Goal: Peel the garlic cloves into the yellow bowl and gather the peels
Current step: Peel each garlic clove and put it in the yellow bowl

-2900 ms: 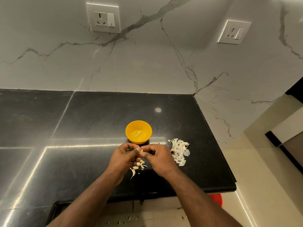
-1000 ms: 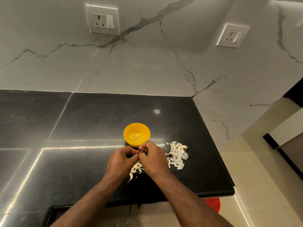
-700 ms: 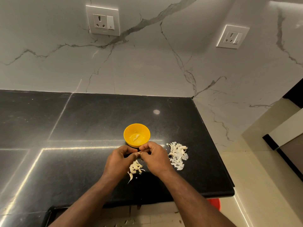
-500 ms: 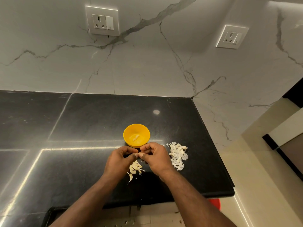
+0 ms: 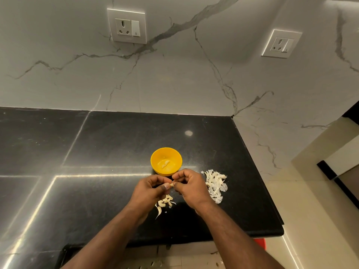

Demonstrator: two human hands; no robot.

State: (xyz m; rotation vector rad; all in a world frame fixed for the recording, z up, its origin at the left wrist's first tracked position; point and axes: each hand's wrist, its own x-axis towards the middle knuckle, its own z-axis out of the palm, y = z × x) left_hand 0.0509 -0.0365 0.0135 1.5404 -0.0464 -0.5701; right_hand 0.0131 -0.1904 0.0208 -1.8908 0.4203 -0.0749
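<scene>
at frame centre, the left hand (image 5: 149, 189) and right hand (image 5: 189, 186) together pinch a garlic clove (image 5: 171, 184) just below the yellow bowl (image 5: 166, 161). peels (image 5: 215, 184) lie right of the hands on the black counter (image 5: 97, 142).

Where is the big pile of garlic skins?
In the head view, the big peel pile lies on the black counter, just right of the right hand and near the yellow bowl.

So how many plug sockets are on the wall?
2. One wall socket is high on the wall above the left part of the black counter; the other socket is farther right, near the corner.
</scene>
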